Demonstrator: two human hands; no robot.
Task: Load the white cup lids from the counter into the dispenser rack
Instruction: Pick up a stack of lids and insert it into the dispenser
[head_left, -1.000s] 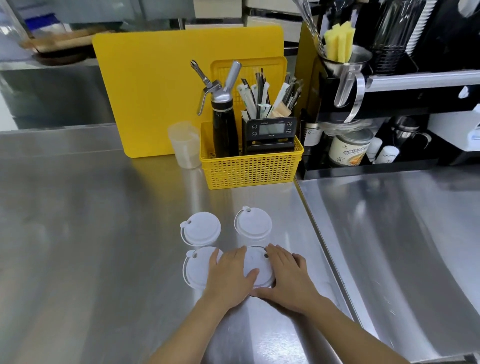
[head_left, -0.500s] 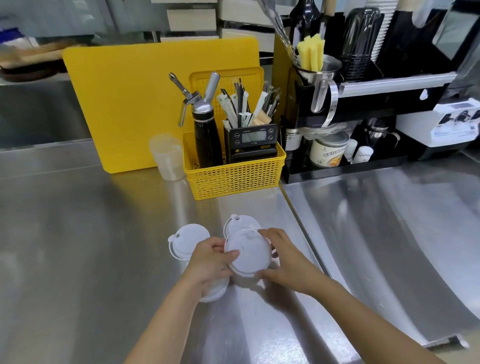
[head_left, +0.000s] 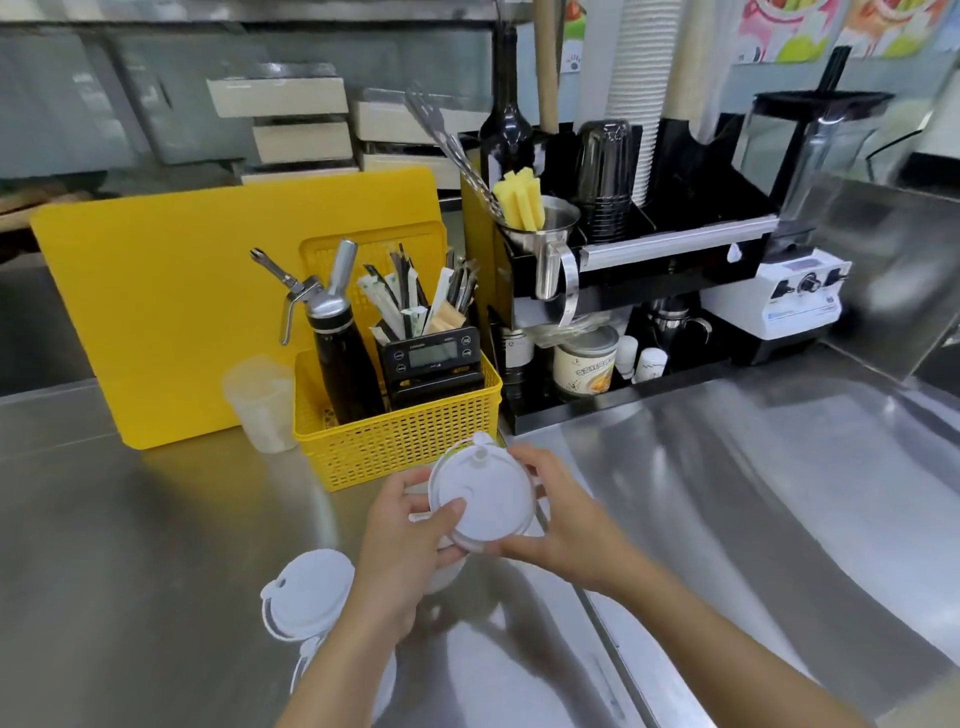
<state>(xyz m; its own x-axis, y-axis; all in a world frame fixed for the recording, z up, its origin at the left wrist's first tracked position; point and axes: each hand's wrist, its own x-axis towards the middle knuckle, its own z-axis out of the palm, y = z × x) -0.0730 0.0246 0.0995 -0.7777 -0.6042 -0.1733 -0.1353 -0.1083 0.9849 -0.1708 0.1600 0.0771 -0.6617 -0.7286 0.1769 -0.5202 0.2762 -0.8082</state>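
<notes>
Holding a white cup lid (head_left: 480, 501) above the desk (head_left: 130, 545), I see both hands clamped on it: left hand (head_left: 402, 540) at 9 o'clock, right hand (head_left: 563, 525) at 3. Another lid (head_left: 306, 595) lies at 7 o'clock; the dispenser rack (head_left: 675, 249) stands at 1 o'clock.

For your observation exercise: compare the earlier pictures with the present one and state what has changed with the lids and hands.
Both hands, left hand and right hand, have gathered lids and lifted the stack of lids off the counter, tilted. One lid beside the left wrist stayed flat on the counter; the yellow basket stayed put.
</notes>
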